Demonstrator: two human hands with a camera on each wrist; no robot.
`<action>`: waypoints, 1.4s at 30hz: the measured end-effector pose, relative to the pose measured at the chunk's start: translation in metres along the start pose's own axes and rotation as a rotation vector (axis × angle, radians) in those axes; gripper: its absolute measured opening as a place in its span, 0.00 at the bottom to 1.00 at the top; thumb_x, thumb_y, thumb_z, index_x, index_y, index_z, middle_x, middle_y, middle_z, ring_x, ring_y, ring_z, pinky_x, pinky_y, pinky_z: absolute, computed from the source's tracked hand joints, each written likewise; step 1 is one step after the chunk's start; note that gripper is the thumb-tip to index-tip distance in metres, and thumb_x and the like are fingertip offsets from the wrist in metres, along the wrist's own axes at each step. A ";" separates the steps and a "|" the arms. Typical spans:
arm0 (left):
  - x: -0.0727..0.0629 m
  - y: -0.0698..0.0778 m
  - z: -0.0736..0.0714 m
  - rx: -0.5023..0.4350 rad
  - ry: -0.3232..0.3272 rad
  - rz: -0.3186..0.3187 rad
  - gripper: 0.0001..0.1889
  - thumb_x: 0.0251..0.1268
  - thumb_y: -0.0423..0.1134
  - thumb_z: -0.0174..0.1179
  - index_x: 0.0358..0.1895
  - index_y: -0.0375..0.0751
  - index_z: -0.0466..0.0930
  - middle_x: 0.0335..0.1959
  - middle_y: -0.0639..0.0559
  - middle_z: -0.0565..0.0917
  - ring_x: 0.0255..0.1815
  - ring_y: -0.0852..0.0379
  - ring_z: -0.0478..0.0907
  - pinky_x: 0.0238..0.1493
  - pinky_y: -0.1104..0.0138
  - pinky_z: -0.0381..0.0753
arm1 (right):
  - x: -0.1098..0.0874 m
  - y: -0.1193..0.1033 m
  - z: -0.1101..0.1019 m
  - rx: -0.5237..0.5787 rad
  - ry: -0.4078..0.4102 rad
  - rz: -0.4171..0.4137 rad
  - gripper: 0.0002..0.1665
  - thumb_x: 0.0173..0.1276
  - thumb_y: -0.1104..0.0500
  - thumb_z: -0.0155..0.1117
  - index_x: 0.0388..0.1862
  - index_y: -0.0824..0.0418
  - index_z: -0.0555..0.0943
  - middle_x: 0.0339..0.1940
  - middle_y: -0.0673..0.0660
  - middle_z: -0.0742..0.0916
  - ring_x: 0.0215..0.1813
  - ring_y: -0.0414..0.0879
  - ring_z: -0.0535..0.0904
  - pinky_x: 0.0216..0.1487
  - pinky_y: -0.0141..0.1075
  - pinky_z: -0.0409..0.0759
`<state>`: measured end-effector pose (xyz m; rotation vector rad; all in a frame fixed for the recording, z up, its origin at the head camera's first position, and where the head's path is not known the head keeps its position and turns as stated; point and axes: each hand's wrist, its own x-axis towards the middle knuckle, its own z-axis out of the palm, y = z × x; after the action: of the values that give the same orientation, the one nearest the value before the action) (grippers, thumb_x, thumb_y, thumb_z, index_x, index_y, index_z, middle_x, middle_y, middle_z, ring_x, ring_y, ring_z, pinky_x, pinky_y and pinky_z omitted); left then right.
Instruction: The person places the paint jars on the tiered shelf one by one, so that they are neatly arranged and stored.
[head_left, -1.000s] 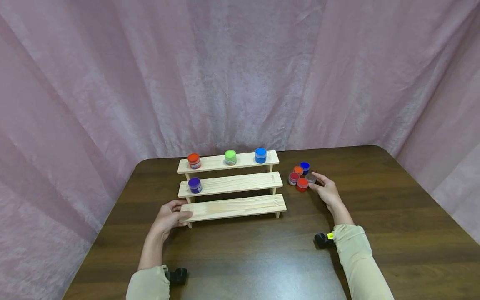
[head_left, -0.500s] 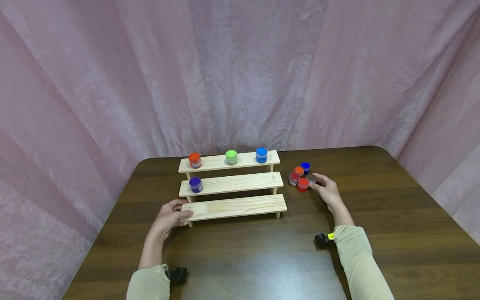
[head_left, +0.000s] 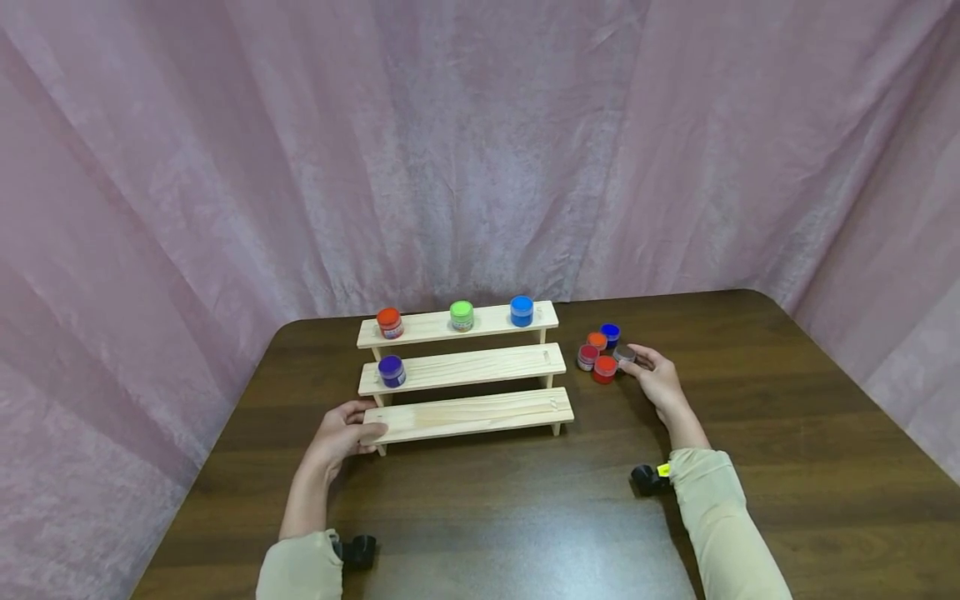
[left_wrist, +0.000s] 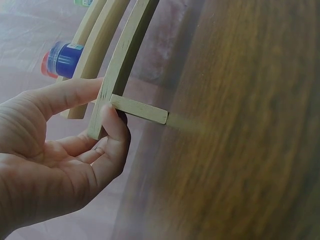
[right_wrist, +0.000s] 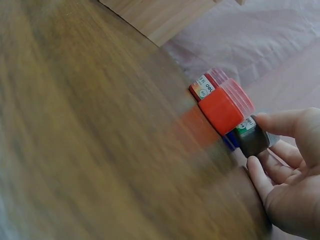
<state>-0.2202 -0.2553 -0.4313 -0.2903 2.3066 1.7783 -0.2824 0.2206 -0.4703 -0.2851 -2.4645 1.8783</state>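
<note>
A three-step wooden display stand [head_left: 468, 414] stands on the table, and my left hand [head_left: 341, 437] grips the left end of its lowest board. In the left wrist view, my thumb lies on one side of that board [left_wrist: 120, 60] and my curled fingers on the other, close to the short leg. To the right of the stand, my right hand [head_left: 656, 385] pinches a small paint jar with a dark grey-brown lid [head_left: 624, 356]. The right wrist view shows fingertips at both ends of this dark jar [right_wrist: 252, 140], beside a bright red paint jar [right_wrist: 220, 110].
Next to the dark jar are an orange jar [head_left: 597, 341], a blue jar [head_left: 611, 332] and a crimson jar [head_left: 587, 357]. The top step bears red-orange [head_left: 389, 323], green [head_left: 461, 315] and light blue [head_left: 521, 311] jars; a purple jar [head_left: 392, 371] is on the middle step. A pink curtain [head_left: 480, 167] hangs behind.
The dark jar has shifted slightly right, away from the bright red jar, with my right hand. My left hand keeps its grip on the stand.
</note>
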 end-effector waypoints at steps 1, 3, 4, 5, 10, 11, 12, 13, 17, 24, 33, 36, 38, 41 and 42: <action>0.000 0.000 0.000 0.000 0.001 0.000 0.29 0.60 0.28 0.62 0.64 0.25 0.65 0.39 0.50 0.78 0.30 0.64 0.76 0.29 0.75 0.82 | 0.000 0.000 0.000 0.014 0.002 0.002 0.33 0.74 0.56 0.57 0.73 0.67 0.63 0.70 0.68 0.71 0.58 0.38 0.73 0.45 0.12 0.70; 0.000 -0.001 0.000 -0.003 0.004 -0.001 0.29 0.60 0.28 0.62 0.64 0.25 0.65 0.39 0.50 0.78 0.30 0.64 0.76 0.29 0.75 0.82 | 0.000 0.000 -0.001 0.055 0.007 0.004 0.34 0.73 0.56 0.57 0.73 0.67 0.63 0.69 0.67 0.72 0.51 0.29 0.72 0.46 0.13 0.73; 0.000 -0.001 0.000 -0.003 0.006 -0.004 0.29 0.60 0.28 0.63 0.64 0.25 0.66 0.39 0.49 0.78 0.30 0.63 0.76 0.29 0.75 0.82 | -0.001 0.001 -0.001 0.078 0.009 0.005 0.34 0.73 0.55 0.58 0.73 0.67 0.63 0.66 0.64 0.74 0.47 0.26 0.71 0.46 0.14 0.74; 0.000 -0.002 0.001 -0.004 0.008 -0.006 0.29 0.60 0.28 0.63 0.64 0.25 0.66 0.39 0.49 0.78 0.30 0.63 0.76 0.28 0.75 0.82 | -0.001 0.001 -0.002 0.104 0.011 0.005 0.35 0.72 0.55 0.59 0.73 0.67 0.63 0.61 0.59 0.77 0.45 0.24 0.72 0.46 0.15 0.76; 0.000 -0.002 0.001 0.000 0.007 -0.010 0.29 0.60 0.28 0.62 0.64 0.25 0.66 0.40 0.48 0.78 0.30 0.63 0.76 0.28 0.75 0.82 | -0.005 -0.001 -0.005 0.185 0.015 -0.004 0.36 0.70 0.56 0.62 0.72 0.69 0.63 0.40 0.35 0.77 0.40 0.22 0.75 0.45 0.17 0.79; 0.000 -0.001 0.001 0.001 0.006 -0.010 0.29 0.60 0.28 0.62 0.64 0.25 0.66 0.40 0.48 0.78 0.30 0.63 0.76 0.29 0.74 0.82 | -0.006 -0.002 -0.006 0.193 0.013 -0.006 0.36 0.70 0.56 0.62 0.72 0.69 0.63 0.39 0.34 0.77 0.40 0.22 0.75 0.45 0.17 0.79; 0.000 -0.001 0.002 0.003 0.004 -0.011 0.29 0.60 0.28 0.62 0.64 0.25 0.66 0.40 0.48 0.78 0.30 0.63 0.76 0.29 0.74 0.82 | -0.006 -0.002 -0.007 0.197 0.010 -0.006 0.36 0.70 0.56 0.62 0.71 0.69 0.63 0.39 0.34 0.77 0.40 0.22 0.76 0.45 0.18 0.79; -0.001 -0.001 0.002 0.006 0.003 -0.012 0.29 0.60 0.28 0.62 0.64 0.25 0.66 0.41 0.47 0.78 0.30 0.63 0.76 0.29 0.74 0.82 | -0.007 -0.002 -0.008 0.200 0.008 -0.006 0.36 0.70 0.57 0.62 0.71 0.69 0.63 0.39 0.34 0.77 0.41 0.22 0.76 0.46 0.18 0.80; -0.001 0.000 0.003 0.015 0.005 -0.018 0.29 0.60 0.29 0.63 0.65 0.25 0.66 0.43 0.45 0.78 0.29 0.63 0.76 0.30 0.73 0.82 | -0.008 -0.003 -0.011 0.213 -0.004 -0.008 0.35 0.69 0.56 0.64 0.70 0.68 0.64 0.39 0.33 0.78 0.42 0.24 0.77 0.46 0.19 0.80; -0.001 0.001 0.004 0.014 0.003 -0.017 0.29 0.60 0.28 0.62 0.64 0.25 0.66 0.42 0.45 0.79 0.29 0.63 0.76 0.30 0.73 0.83 | -0.010 -0.011 -0.011 0.239 0.001 -0.028 0.33 0.70 0.59 0.62 0.69 0.68 0.65 0.39 0.35 0.77 0.41 0.24 0.77 0.46 0.20 0.81; -0.001 0.001 0.002 0.009 0.000 -0.012 0.30 0.60 0.28 0.63 0.65 0.25 0.65 0.43 0.44 0.78 0.29 0.62 0.76 0.30 0.72 0.83 | -0.012 -0.020 -0.010 0.277 -0.026 -0.048 0.36 0.68 0.56 0.65 0.69 0.68 0.64 0.40 0.36 0.79 0.44 0.27 0.77 0.51 0.22 0.81; -0.001 0.002 0.001 0.007 -0.001 -0.008 0.29 0.60 0.28 0.63 0.65 0.25 0.65 0.42 0.45 0.78 0.30 0.63 0.76 0.30 0.73 0.83 | -0.012 -0.023 -0.009 0.277 -0.025 -0.049 0.33 0.69 0.56 0.64 0.68 0.66 0.66 0.40 0.35 0.79 0.44 0.27 0.77 0.52 0.22 0.80; -0.001 0.002 0.001 0.008 -0.001 -0.007 0.29 0.60 0.28 0.62 0.65 0.25 0.65 0.42 0.46 0.78 0.30 0.63 0.76 0.29 0.74 0.83 | -0.013 -0.026 -0.008 0.283 -0.023 -0.050 0.31 0.69 0.57 0.64 0.67 0.64 0.68 0.40 0.35 0.79 0.44 0.27 0.77 0.52 0.22 0.80; 0.000 0.001 0.000 0.007 -0.006 -0.008 0.29 0.60 0.28 0.62 0.65 0.25 0.65 0.41 0.47 0.78 0.30 0.63 0.76 0.29 0.74 0.82 | -0.017 -0.032 -0.005 0.290 -0.019 -0.041 0.28 0.69 0.58 0.64 0.65 0.62 0.69 0.40 0.36 0.78 0.42 0.26 0.77 0.52 0.22 0.80; 0.000 0.001 0.000 0.007 -0.006 -0.011 0.29 0.60 0.28 0.62 0.65 0.25 0.65 0.41 0.47 0.77 0.30 0.63 0.76 0.29 0.74 0.82 | -0.019 -0.035 -0.004 0.293 -0.019 -0.039 0.27 0.69 0.58 0.64 0.65 0.62 0.70 0.40 0.36 0.78 0.42 0.26 0.76 0.52 0.22 0.80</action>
<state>-0.2203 -0.2550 -0.4300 -0.2948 2.3026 1.7628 -0.2680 0.2126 -0.4340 -0.2065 -2.1465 2.1951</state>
